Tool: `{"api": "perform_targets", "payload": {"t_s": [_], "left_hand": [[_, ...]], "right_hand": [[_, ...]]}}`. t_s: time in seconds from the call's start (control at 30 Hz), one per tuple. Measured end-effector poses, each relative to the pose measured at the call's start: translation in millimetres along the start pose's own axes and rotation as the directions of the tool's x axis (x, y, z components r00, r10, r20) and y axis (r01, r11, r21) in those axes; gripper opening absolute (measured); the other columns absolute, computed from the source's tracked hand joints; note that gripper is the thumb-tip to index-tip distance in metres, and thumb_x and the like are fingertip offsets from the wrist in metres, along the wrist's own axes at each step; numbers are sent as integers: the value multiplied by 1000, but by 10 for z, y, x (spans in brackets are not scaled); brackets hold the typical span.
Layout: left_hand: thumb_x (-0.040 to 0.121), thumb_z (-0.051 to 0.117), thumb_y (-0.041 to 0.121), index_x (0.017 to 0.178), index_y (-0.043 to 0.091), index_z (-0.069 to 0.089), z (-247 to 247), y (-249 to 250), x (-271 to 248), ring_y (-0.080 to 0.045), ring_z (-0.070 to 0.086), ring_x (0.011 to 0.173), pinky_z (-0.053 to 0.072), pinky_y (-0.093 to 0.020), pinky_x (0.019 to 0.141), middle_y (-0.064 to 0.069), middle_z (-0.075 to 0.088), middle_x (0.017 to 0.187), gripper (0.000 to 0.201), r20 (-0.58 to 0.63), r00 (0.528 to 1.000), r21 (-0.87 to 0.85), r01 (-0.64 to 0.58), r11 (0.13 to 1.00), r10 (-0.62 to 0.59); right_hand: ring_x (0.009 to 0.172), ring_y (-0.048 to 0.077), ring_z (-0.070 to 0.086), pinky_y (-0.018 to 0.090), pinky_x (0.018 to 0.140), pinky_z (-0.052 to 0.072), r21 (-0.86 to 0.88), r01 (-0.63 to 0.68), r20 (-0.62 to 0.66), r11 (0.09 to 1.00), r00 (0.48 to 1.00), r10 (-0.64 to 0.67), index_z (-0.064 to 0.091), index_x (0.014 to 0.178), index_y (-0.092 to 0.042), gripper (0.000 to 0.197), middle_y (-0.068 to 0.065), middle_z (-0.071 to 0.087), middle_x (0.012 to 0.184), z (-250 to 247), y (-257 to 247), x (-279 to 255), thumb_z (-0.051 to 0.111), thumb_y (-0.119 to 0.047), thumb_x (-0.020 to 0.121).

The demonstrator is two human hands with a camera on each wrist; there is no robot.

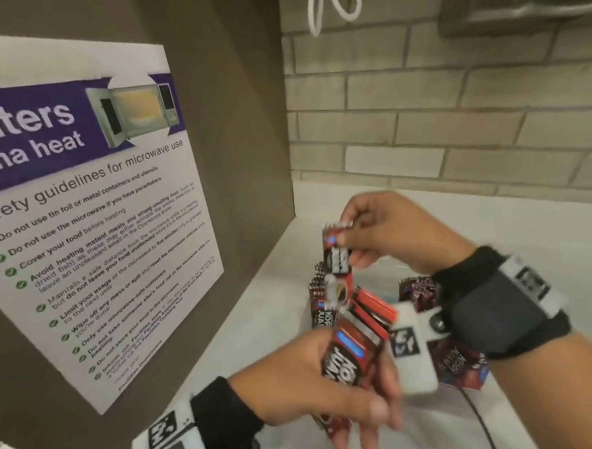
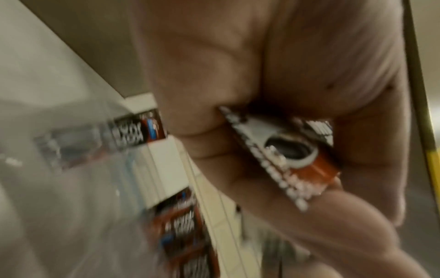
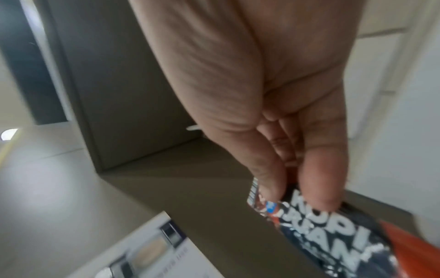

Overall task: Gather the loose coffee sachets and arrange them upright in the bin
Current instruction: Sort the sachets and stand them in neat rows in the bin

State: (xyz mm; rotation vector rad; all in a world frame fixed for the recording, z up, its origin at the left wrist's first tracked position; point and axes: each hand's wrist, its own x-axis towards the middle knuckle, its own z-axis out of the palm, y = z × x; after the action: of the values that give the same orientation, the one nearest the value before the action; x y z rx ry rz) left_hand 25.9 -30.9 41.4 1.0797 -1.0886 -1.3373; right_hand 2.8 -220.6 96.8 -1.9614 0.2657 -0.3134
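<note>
Hands pinching sachets, right hand (image 1: 387, 229) one sachet (image 1: 337, 253), left hand (image 1: 316, 377) several sachets (image 1: 349, 352), poster (image 1: 91, 214) leftward

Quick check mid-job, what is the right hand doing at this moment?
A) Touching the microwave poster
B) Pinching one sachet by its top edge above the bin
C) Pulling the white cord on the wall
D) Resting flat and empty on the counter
B: the right hand pinches a single sachet by its top, hanging it over the clear bin, while the left hand grips a bundle of sachets.
</note>
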Motion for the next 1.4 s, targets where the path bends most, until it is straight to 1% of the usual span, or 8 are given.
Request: {"api": "perform_targets", "payload": {"t_s": [0.13,0.27,0.5,0.63,0.73,0.93,1.1,1.4], "left_hand": [[60,86,25,75,27,68,-269,23,-217,-16,60,45,43,-17,38,-1,60,56,23,-321,930,-77,-213,974,178],[40,94,36,74,22,67,-497,-23,-360,-16,52,43,39,-16,38,-1,52,55,46,-631,725,-89,-419,903,274],[35,94,43,81,18,61,-641,-142,-434,-14,55,50,40,-18,40,-1,54,62,61,-782,575,-35,-429,902,243],[41,89,53,86,14,58,-618,-207,-415,-14,54,51,39,-20,38,-1,53,62,68,-808,573,-69,-323,944,137],[70,68,43,91,9,58,-605,-195,-409,-18,52,51,38,-19,39,-5,52,64,41,-780,623,-188,-316,930,54],[64,41,17,97,4,58,-557,-132,-313,-22,53,58,39,-27,38,-11,52,72,39,-717,695,-241,-309,920,45],[88,38,-3,106,8,58,-479,-148,-164,-19,62,62,48,-29,42,-9,61,72,29,-719,693,-188,-267,945,53],[84,61,8,111,15,57,-305,-159,-98,-14,68,63,54,-30,49,-3,71,81,28,-718,689,-76,-219,973,99]], "right_hand": [[45,11,61,24,49,55,0,-106,-37,994,994,106,53,74,-8,20,5,60,56,340,425,-66,69,3,80],[49,16,62,28,54,56,33,-159,-127,987,979,162,52,74,-4,20,6,56,59,557,631,-128,69,5,78],[52,23,57,45,59,54,33,-192,-165,981,967,195,36,78,-13,38,9,51,57,718,770,-161,66,10,74],[50,23,54,54,68,53,7,-194,-118,981,974,193,33,82,-14,41,3,50,54,704,775,-205,65,10,72],[55,24,58,45,66,56,-51,-181,-85,982,981,176,34,84,-17,39,8,52,65,600,700,-248,66,4,77],[62,11,49,21,60,39,-86,36,-237,996,970,-55,49,85,-20,16,1,54,79,428,449,-296,65,-16,85],[61,13,55,27,56,46,305,88,-112,948,992,-56,56,90,-16,11,1,56,79,584,246,-364,64,-10,85],[50,9,56,21,45,44,424,5,-32,906,999,10,53,97,-13,28,1,57,62,725,336,-320,66,6,80]]}}
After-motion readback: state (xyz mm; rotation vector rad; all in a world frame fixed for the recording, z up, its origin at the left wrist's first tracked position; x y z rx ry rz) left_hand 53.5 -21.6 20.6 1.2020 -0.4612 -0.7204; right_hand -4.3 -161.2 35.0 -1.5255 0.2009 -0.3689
